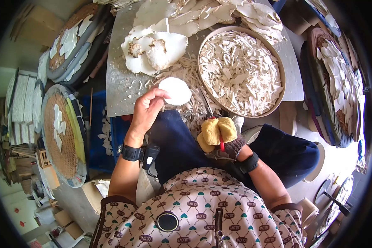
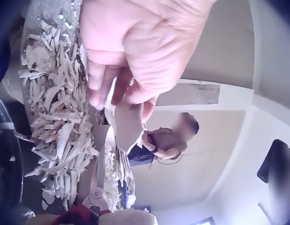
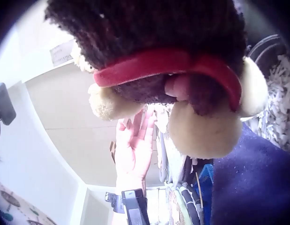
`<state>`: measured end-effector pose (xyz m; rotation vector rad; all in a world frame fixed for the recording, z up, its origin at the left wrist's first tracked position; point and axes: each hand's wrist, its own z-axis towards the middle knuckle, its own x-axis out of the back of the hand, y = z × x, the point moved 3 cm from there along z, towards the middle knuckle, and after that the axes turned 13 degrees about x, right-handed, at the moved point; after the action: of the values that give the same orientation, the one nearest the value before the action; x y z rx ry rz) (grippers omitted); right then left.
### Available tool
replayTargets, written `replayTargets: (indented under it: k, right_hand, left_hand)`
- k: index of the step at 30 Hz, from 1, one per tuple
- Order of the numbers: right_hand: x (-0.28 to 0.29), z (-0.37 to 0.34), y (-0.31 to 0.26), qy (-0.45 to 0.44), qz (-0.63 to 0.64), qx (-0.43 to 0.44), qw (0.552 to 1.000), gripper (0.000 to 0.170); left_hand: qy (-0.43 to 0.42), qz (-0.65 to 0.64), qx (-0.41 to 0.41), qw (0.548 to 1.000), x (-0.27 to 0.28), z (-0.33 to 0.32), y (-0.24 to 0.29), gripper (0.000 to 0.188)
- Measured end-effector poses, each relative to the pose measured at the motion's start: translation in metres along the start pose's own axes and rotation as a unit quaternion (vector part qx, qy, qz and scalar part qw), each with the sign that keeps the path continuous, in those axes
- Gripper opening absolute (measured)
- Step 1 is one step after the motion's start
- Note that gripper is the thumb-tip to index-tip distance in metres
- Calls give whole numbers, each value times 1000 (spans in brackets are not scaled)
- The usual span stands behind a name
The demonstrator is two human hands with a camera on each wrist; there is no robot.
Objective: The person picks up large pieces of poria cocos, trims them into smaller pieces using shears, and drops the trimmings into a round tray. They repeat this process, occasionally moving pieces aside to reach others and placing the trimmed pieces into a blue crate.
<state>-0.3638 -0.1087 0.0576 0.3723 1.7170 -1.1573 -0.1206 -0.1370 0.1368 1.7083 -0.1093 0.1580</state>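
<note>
My bare left hand (image 1: 146,110) pinches the edge of a thin, pale, roundish slice (image 1: 176,91) between thumb and fingers. In the left wrist view that slice (image 2: 127,124) looks slightly curved, close to the scissor blades (image 2: 99,180). My right hand (image 1: 234,148), in a dark knitted glove (image 3: 145,28), grips a pair of scissors (image 1: 205,101). Yellow spongy padding (image 1: 219,131) wraps their red handles (image 3: 149,65). The blades point away from me, just right of the slice. Both hands are over my lap at the near edge of the metal table (image 1: 122,93).
A round tray (image 1: 282,78) heaped with pale strips stands on the table at right. Large pale pieces (image 1: 153,51) lie at the back left, and loose trimmings (image 1: 182,68) between. Woven racks (image 1: 66,136) with slices flank both sides. Another person (image 2: 166,140) appears in the left wrist view.
</note>
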Motion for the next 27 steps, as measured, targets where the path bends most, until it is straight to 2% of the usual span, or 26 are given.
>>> replayTargets:
  k: [2, 4, 5, 6, 8, 9, 10, 12, 14, 15, 18, 19, 20, 21, 23, 25, 26, 27]
  right_hand:
    - [-7, -1, -4, 17, -28, -5, 999, 19]
    - [-10, -2, -5, 22, -110, 2, 994, 19]
    - [-10, -3, -3, 36, -80, -9, 996, 19]
    - [-9, -4, -1, 50, -50, -22, 997, 19]
    - [-7, -4, 0, -13, -222, 12, 975, 23]
    - [-6, -5, 1, -39, -305, 32, 951, 25]
    - [-6, -5, 3, -42, -285, 19, 957, 27]
    - [-4, -4, 8, -47, -247, -7, 968, 30]
    - [-2, -2, 12, -65, -211, -12, 975, 32]
    - [-8, -1, 9, -106, -322, 13, 941, 33]
    - [-12, 5, 16, -22, -71, -27, 997, 30]
    - [-16, 6, 16, -55, -99, -2, 994, 30]
    - [-21, 7, 17, -87, -125, 25, 988, 29]
    - [-27, 6, 12, -118, -240, 43, 963, 30]
    - [-33, 7, 7, -146, -383, 77, 909, 30]
    - [-38, 3, 5, -161, -451, 83, 874, 30]
    - [-44, 6, 1, -183, -448, 63, 873, 31]
    - [-51, 7, -3, -204, -446, 43, 870, 33]
  left_hand:
    - [-1, -37, 86, 996, 3, -8, 0, 11]
    - [-40, -163, 115, 979, 0, -8, 3, 12]
    - [-59, -225, 128, 964, -2, -9, 3, 12]
    - [-40, -223, 141, 964, -1, -8, -3, 17]
    - [14, -170, 59, 984, -7, -9, -2, 29]
    - [39, -162, 45, 985, -7, -8, 0, 43]
    - [29, -196, 81, 977, -8, -10, 8, 50]
    - [46, -215, 93, 971, -7, -11, 4, 53]
    - [32, -220, 128, 966, -5, -13, -5, 51]
    - [21, -222, 145, 964, -4, -13, -9, 50]
    - [-3, -172, 141, 975, -6, -14, -14, 42]
    - [-4, -167, 145, 975, -7, -15, -14, 41]
    - [-5, -163, 149, 975, -9, -15, -14, 40]
    - [-5, -158, 153, 975, -11, -16, -13, 38]
    - [24, -208, 128, 969, -15, -16, -7, 40]
    - [60, -255, 99, 960, -14, -16, -13, 42]
    - [80, -258, 74, 960, -14, -15, -22, 40]
    - [90, -274, 88, 953, -14, -17, -24, 38]
